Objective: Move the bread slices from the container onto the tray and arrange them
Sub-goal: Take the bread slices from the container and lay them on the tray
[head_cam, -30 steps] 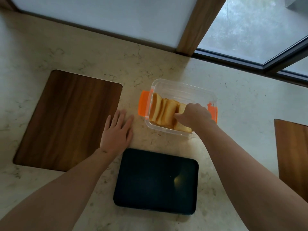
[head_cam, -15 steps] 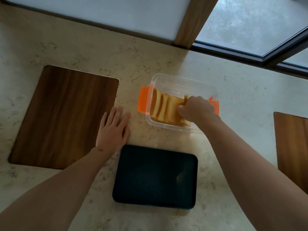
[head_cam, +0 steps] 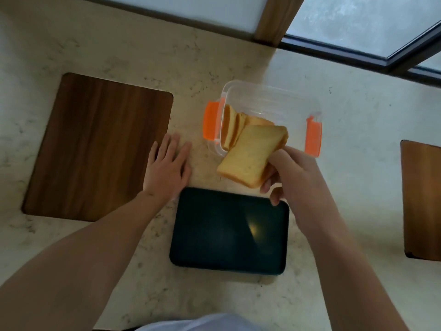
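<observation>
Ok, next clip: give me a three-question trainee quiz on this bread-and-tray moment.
1. True or false: the dark rectangular tray already holds a slice.
2. Which hand has the golden bread slice in its grip? A) left hand B) right hand
3. Fill in: the remaining bread slices stand at the ___ end of the clear plastic container with orange clips.

Key: 1 false, the tray is bare. 2 B; the left hand lies flat on the pale stone counter. 3 left.
</observation>
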The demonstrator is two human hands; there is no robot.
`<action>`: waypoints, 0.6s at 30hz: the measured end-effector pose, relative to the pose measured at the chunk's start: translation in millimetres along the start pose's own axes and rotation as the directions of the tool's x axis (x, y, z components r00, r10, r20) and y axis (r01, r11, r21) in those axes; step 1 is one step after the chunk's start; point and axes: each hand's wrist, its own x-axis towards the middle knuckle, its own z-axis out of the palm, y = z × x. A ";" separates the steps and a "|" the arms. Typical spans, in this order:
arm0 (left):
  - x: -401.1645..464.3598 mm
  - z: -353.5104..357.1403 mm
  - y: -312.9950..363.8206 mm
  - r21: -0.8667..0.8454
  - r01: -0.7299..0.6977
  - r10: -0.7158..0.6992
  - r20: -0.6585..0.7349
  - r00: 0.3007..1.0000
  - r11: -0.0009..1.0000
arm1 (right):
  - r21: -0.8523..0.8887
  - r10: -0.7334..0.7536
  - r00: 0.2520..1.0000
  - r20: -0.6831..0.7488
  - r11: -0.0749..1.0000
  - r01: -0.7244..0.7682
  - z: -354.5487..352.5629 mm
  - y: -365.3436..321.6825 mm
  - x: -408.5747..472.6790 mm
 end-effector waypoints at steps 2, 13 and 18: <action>0.0 2.5 0.1 0.011 0.002 -0.002 -0.011 1.000 1.000 | 0.018 0.056 0.989 0.137 0.998 -0.059 18.5 25.4 -14.6; 0.4 4.9 -3.0 -0.003 -0.016 0.016 -0.046 0.999 1.000 | -0.254 0.331 0.837 0.435 0.937 -0.239 58.4 144.6 -24.1; 0.2 4.0 -0.6 -0.009 -0.007 0.007 -0.057 0.998 1.000 | -0.514 0.377 0.881 0.285 0.836 -0.192 46.7 160.0 -11.5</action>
